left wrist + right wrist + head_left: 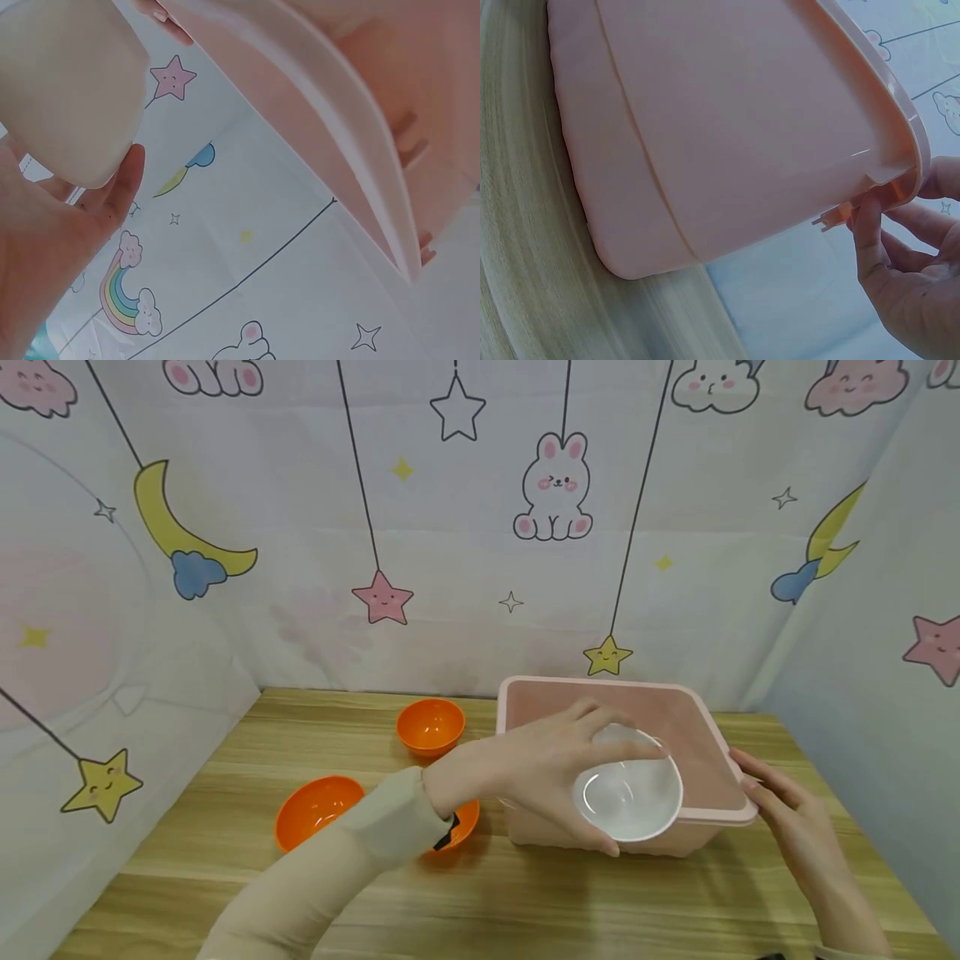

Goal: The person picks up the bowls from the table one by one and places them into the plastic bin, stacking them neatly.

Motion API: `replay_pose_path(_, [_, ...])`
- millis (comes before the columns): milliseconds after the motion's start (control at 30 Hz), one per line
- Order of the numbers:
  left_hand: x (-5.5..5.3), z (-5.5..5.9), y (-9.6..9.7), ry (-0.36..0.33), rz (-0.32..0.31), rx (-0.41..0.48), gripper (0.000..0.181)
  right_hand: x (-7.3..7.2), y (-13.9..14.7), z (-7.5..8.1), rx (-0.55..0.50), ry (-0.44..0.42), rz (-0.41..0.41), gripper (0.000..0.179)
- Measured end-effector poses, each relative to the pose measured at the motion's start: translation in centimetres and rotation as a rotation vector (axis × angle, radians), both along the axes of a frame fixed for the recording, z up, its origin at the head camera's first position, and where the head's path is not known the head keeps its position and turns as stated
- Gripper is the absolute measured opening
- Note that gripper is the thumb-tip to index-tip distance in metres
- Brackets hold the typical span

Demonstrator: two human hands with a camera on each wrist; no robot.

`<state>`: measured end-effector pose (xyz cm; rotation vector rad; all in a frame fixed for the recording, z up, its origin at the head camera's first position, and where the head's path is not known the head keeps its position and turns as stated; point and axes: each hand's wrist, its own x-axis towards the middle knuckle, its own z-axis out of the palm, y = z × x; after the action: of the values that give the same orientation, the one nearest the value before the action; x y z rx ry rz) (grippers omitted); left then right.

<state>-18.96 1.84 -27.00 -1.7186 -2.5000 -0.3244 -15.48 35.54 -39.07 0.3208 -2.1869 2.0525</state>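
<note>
We read the step in hand as moving the white bowl point(637, 797) at the pink bin point(720, 816); one instant doesn't tell us in or out. Left hand point(540, 764) is clamped on the bowl, thumb low, fingers over the upper edge, mouth tipped toward the head camera. Right hand point(798, 827) pinches the bin's right rim; bin stands on the table point(570, 910). Hands well apart.

Next move, in our judgement: brace the bin and keep the bowl clear of the near rim. Left wrist view shows a gap between bowl and rim, but we can't gauge bowl height.

Hidden: left hand and bowl block part of the bin's inside, so we can't vouch for its floor. The left sleeve point(352, 860) cuts across the left orange bowl point(315, 806) and most of the front orange bowl point(467, 822); the rear orange bowl point(431, 725) shows nearly whole. Right forearm is cut off at the bottom.
</note>
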Motion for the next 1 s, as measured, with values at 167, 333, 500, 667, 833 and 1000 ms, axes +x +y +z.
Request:
replay_pose_path(167, [-1.3,0.4,0.3,0.015,0.010,0.017,0.092,0.1,0.1,-0.1,0.002,0.010,-0.005,0.044])
replay_pose_path(333, [-2.5,0.7,0.6,-0.020,0.042,0.012,0.092,0.1,0.1,0.0,0.007,0.009,-0.011,0.044])
replay_pose_path(500, [-3.7,0.8,0.9,-0.048,0.066,0.013,0.090,0.0,0.1,0.0,-0.004,0.019,0.001,0.044])
replay_pose_path(667, [-4.7,0.9,1.4,-0.052,0.087,0.001,0.089,0.0,0.0,0.0,0.009,0.007,0.001,0.044])
replay_pose_path(833, [-5.7,0.8,1.8,-0.072,0.125,-0.011,0.089,0.0,0.0,0.0,0.006,0.009,0.001,0.044])
replay_pose_path(1000, [-6.5,0.7,2.4,-0.066,0.141,-0.008,0.088,0.0,0.0,0.0,0.005,0.016,0.000,0.044])
